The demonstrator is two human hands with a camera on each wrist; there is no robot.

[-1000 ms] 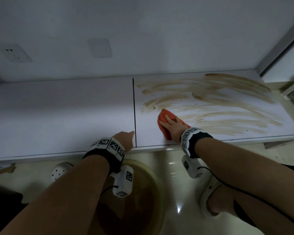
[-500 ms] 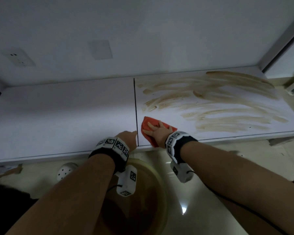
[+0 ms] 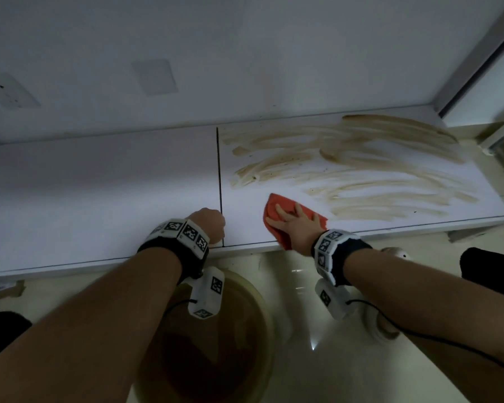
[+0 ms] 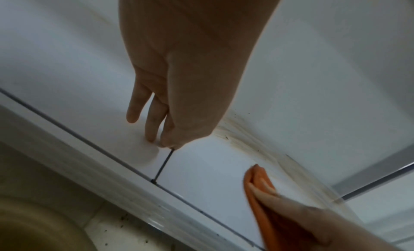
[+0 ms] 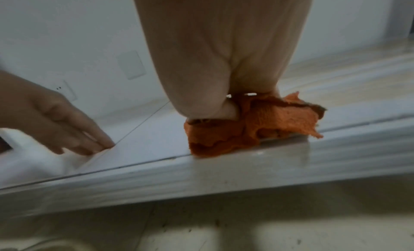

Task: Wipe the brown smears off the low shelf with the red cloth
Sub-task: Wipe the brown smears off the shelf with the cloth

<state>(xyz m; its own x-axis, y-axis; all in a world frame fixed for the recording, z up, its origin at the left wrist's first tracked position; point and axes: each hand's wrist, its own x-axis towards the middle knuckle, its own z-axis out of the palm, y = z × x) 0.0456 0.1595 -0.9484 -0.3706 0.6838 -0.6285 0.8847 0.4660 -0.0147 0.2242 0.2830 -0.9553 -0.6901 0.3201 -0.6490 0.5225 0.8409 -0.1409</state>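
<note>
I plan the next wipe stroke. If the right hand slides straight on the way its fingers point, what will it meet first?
The right hand, pressing the red cloth, points up-left toward bare shelf, so probably the left ends of the brown smears; depth is uncertain.

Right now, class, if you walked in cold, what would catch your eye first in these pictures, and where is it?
First the brown smears, streaked across the right half of the white low shelf. Next the red cloth near the shelf's front edge, pressed flat under the right hand, just short of the nearest streaks. The left hand rests its fingertips on the shelf by the dark seam, and a basin of brown water sits on the floor below.
</note>
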